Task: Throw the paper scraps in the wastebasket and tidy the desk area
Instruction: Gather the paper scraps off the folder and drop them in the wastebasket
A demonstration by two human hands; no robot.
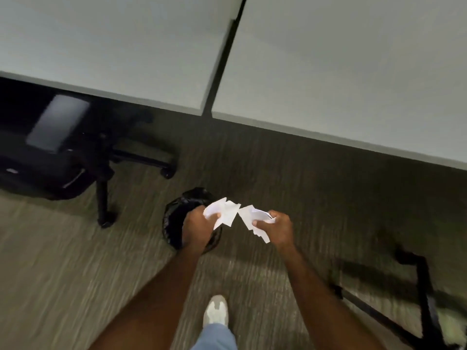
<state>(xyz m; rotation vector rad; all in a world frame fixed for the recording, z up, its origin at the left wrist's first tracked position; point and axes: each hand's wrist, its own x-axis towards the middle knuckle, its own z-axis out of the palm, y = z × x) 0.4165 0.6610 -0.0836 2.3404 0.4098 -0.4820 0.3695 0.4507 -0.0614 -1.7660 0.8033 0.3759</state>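
My left hand (198,227) grips a bunch of white paper scraps (225,210) and hovers directly over the wastebasket (174,218), a round bin lined with a black bag standing on the carpet. My right hand (276,227) holds a second bunch of white paper scraps (250,217) just right of the bin, not above it. The two bunches nearly touch at their tips. My left hand and forearm hide much of the bin's opening.
Two grey desks (341,84) fill the top, split by a dark gap. A black office chair (60,147) stands at the left, part under the desk. A black chair base (417,299) is at the lower right. My shoe (216,310) is on the carpet.
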